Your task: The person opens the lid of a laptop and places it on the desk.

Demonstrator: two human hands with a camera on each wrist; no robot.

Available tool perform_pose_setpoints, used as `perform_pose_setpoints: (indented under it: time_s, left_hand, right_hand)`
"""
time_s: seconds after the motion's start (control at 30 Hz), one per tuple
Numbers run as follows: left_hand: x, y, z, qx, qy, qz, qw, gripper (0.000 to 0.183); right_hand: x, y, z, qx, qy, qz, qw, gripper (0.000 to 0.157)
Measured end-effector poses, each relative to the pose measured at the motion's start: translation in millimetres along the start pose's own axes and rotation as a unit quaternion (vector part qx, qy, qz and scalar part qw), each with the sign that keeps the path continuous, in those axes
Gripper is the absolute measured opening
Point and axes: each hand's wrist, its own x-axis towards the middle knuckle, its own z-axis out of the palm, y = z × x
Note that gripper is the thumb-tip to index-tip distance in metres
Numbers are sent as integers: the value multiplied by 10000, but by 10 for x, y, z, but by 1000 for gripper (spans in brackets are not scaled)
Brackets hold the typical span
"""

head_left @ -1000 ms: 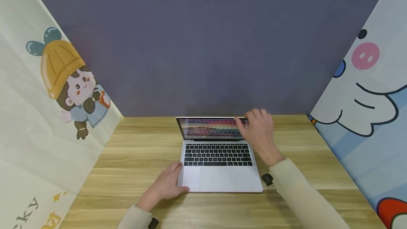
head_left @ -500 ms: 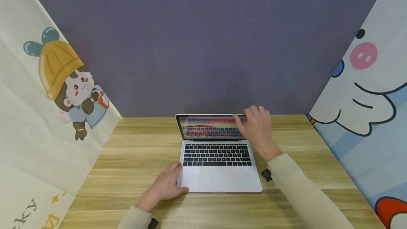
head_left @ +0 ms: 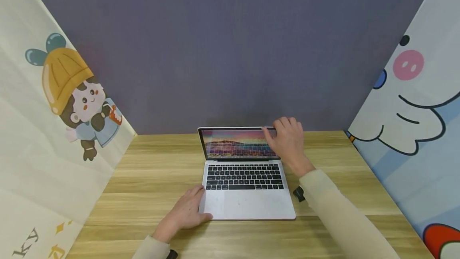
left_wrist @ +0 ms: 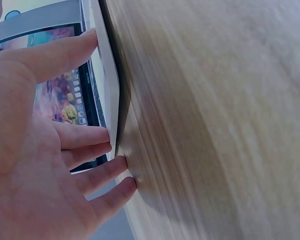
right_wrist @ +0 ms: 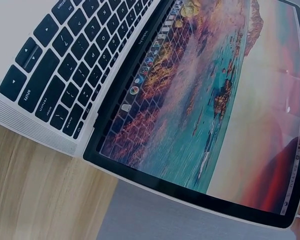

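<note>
A silver laptop [head_left: 248,204] sits on the wooden table with its lid raised and its lit screen [head_left: 237,143] showing a colourful coastal scene. My right hand [head_left: 288,141] pinches the lid's upper right corner, thumb on the screen side and fingers behind. In the right wrist view the screen [right_wrist: 190,115] fills much of the picture, and only bits of fingers show at the far edge. My left hand [head_left: 187,211] rests at the base's front left corner, its fingers along the left side and thumb at the front edge. In the left wrist view its extended fingers [left_wrist: 102,175] touch the laptop's edge and the tabletop.
The wooden table [head_left: 154,163] runs back to a grey-purple panel [head_left: 237,51]. Cartoon-printed panels stand on the left [head_left: 72,91] and right [head_left: 409,103]. A small black object [head_left: 299,194] shows beside the right sleeve.
The lid has tilted further back and up, with my right hand moving along with it, and more of the screen shows. My left hand stays at the corner of the base.
</note>
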Motion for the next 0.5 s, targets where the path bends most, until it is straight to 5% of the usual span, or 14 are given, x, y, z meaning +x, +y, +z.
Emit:
perform_pose_setpoints:
  time_s: [0.5]
  left_hand:
    - [3,5,13,8,5,-20,10000,95]
  right_hand:
    - [63,34,46,-141,-252,116,9995,41]
